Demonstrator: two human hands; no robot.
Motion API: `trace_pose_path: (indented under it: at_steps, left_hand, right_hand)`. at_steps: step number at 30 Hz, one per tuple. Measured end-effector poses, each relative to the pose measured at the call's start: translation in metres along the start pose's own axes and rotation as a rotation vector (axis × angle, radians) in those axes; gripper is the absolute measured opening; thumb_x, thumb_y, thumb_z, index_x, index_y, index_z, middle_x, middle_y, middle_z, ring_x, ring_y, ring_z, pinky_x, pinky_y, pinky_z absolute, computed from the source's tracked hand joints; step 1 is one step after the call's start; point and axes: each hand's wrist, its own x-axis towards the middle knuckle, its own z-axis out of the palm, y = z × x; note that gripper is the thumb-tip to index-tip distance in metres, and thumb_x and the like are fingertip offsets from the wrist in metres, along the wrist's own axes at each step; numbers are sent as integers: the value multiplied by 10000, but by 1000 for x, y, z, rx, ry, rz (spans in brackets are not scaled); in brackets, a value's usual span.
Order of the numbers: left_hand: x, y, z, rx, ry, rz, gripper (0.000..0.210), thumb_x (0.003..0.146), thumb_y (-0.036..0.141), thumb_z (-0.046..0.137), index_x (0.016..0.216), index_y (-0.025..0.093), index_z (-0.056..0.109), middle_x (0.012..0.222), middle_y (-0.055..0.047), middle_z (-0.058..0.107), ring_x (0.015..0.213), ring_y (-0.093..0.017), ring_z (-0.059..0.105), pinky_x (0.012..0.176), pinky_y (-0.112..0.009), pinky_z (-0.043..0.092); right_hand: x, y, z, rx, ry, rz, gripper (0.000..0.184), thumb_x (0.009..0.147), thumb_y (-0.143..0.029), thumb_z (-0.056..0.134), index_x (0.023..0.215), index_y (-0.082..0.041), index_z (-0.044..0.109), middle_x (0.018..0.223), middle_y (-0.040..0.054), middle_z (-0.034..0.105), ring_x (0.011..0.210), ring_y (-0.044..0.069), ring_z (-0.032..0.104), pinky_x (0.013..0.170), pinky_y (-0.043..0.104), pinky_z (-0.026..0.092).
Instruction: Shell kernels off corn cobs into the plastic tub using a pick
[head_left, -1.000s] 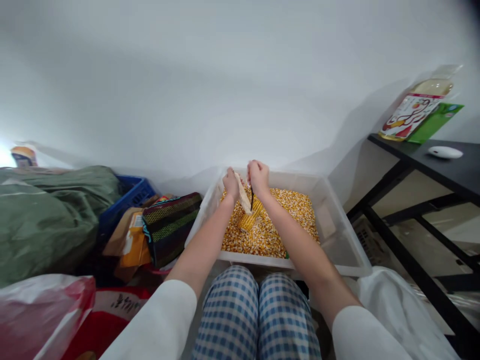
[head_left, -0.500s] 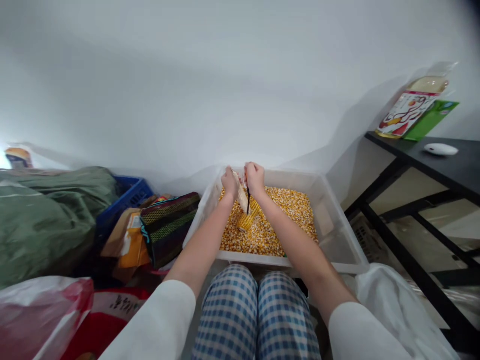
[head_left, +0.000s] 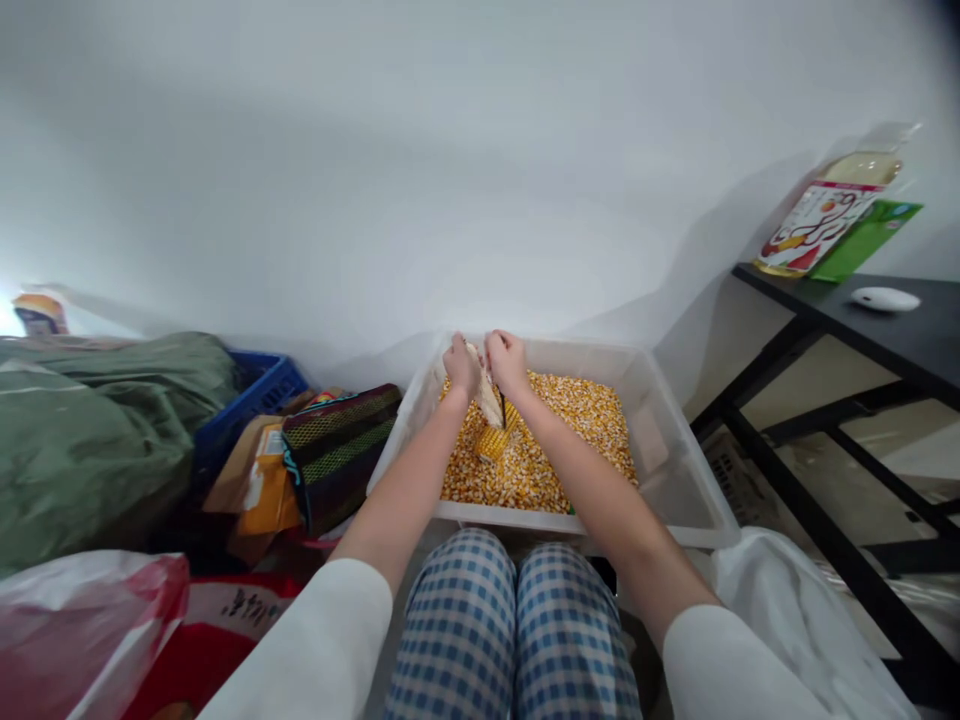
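A clear plastic bin [head_left: 679,460] in front of my knees holds a deep layer of loose corn kernels [head_left: 577,420]. Over its far left part, my left hand [head_left: 461,367] is closed round the upper end of a pale, partly stripped corn cob [head_left: 489,400]. Beside it, my right hand [head_left: 507,362] grips a thin black rod-like tool [head_left: 503,408] that points down along the cob. Its handle is hidden in my fingers. Just below the tool's tip, yellow rows of kernels on a cob [head_left: 493,443] show against the loose kernels; whether this is a separate cob I cannot tell.
Left of the bin are a dark striped mesh bag [head_left: 341,455], a blue crate [head_left: 262,395] and green cloth [head_left: 97,440]. A black shelf [head_left: 840,300] at right bears a bottle [head_left: 821,220] and a white oval object [head_left: 885,299]. A white plastic bag [head_left: 787,610] lies below.
My right hand has shifted slightly down and left, and the black tool stands a little further right at its tip. My left hand stays nearly in place on the cob.
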Motion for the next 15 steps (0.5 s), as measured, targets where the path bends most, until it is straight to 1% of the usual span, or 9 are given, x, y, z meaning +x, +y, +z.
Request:
trace_pose_path:
  at_steps: [2,4,8,11,15]
  left_hand:
    - [-2,2,0,17,22,8,382,894,372,341,589,179,465,477,-7,432,471,-138,451,504,-263,362]
    - [-3,4,0,22,14,17,377,895,361,347,586,178,463,482,-6,441,466,-136,453,507,-263,368]
    - [-2,3,-1,-5,27,5,383,893,357,376,574,168,474,479,-4,444,447,-126,440,507,-260,368]
    - [-3,4,-1,-9,14,-3,401,897,368,367,567,166,473,468,-3,433,453,-127,440,501,-255,365]
    - [-6,5,-2,61,49,37,394,884,365,393,543,178,451,474,-6,420,496,-142,452,515,-263,365]
  right_hand:
    - [0,-1,1,11,13,-11,323,806,-345,427,517,-206,387,399,-65,346,363,81,339,384,195,272]
    - [0,-1,2,10,35,-17,327,822,-350,403,528,-206,390,406,-61,366,366,83,343,386,196,277]
    - [-1,2,2,-23,14,-28,314,796,-316,439,507,-206,383,398,-65,344,383,85,348,400,196,280]
    - [-2,4,3,-3,32,-43,309,811,-320,420,525,-206,390,414,-66,356,384,84,352,408,196,287]
    - [-4,1,4,-39,-8,-15,316,798,-305,436,503,-206,378,396,-69,329,377,84,341,398,196,273]
